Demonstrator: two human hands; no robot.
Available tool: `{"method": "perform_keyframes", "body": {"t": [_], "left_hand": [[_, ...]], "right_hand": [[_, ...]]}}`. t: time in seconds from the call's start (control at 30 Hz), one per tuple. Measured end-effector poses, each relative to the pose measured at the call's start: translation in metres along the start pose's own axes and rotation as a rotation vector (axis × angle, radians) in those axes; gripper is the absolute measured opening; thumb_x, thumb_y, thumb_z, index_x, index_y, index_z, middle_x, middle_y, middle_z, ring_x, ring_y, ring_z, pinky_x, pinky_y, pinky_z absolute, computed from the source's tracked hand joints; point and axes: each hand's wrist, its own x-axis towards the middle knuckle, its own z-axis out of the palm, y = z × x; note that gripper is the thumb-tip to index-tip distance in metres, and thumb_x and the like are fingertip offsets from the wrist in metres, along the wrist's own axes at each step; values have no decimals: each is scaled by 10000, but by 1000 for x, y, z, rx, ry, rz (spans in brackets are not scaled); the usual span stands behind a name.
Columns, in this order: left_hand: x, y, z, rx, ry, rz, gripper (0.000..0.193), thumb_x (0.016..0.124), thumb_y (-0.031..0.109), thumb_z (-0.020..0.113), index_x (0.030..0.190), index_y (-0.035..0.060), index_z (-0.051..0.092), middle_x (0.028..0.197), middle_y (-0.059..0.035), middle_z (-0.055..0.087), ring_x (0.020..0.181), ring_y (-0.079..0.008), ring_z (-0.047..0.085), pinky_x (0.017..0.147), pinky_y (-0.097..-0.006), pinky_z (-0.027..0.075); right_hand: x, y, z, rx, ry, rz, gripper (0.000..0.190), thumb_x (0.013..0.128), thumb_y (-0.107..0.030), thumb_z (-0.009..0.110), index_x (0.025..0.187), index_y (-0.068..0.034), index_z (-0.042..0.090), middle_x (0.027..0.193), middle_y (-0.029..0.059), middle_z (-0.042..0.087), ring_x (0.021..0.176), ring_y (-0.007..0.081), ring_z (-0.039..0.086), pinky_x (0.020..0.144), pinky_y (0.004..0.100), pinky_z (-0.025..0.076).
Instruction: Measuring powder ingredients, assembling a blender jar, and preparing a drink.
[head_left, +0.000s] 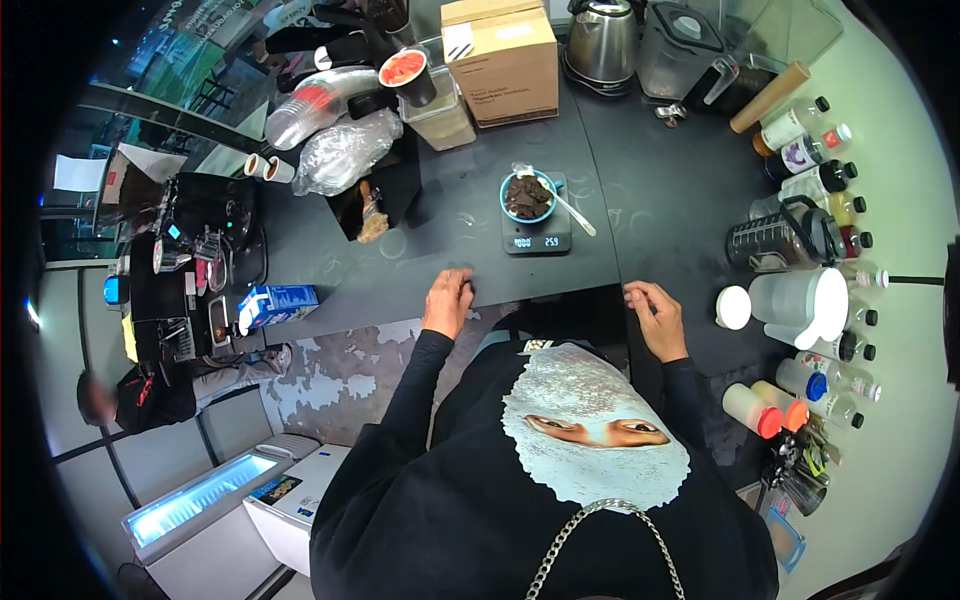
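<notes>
My left hand (449, 300) is at the front edge of the dark counter (360, 281), bare, with its fingers loosely bent. To the right, my right hand (661, 322) is also by the counter's edge, relaxed and holding nothing. Beyond and between them is a digital kitchen scale (538, 234) with a lit display. On it stands a blue cup (528, 219) filled with dark brown chunks (527, 196) that look like chocolate cake or cookie. A white spoon (576, 213) leans out over the cup's right side. Crumpled clear plastic (523, 170) shows at its far rim.
A cardboard box (504, 79) and an electric kettle (602, 45) stand at the back. Several bottles (795, 127) and a white pitcher (787, 296) line the right side. On the left are a blue carton (279, 305) and a black coffee machine (214, 206). Another person (161, 394) is farther left.
</notes>
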Motion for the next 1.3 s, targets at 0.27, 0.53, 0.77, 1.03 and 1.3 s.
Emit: {"method": "perform_keyframes", "body": {"t": [0.27,0.53,0.77,1.03,1.3], "left_hand": [[119,93,-26,-429,117,193,300,924,11,676,1222,18,641,1071,-123,664,949,-232,696,840,-311,564],[155,-33,8,38,107,27,364,1004,144,571,1344,19,542,1342,-180,536,1196,-394,543,996,-470,466],[198,-56,35,131,100,-38,247,961,187,626,1178,83,683,1212,-115,621,1109,-366,590,925,-451,503],[200,-65,30,82,79,-29,210,941,144,627,1122,50,678,1078,-149,664,1007,-360,636,899,-450,522],[187,32,-20,-548,-56,174,204,897,116,715,1078,46,653,955,-131,681,913,-310,677,814,-400,541]], "right_hand": [[-3,-16,14,-59,39,52,187,1027,-156,604,1093,-3,688,940,111,703,846,184,699,773,294,533],[-34,-14,49,-10,305,203,232,1041,-177,584,1082,21,698,909,106,706,815,157,685,758,298,540],[-33,-41,83,-90,249,282,213,1037,-165,586,1073,10,703,913,99,710,829,152,689,771,288,546],[-18,-65,99,-101,213,252,233,1045,-180,576,1075,16,698,928,98,701,820,151,680,761,287,538],[3,-65,90,-114,213,238,269,1050,-215,574,1090,21,697,937,98,700,825,158,678,772,297,536]]}}
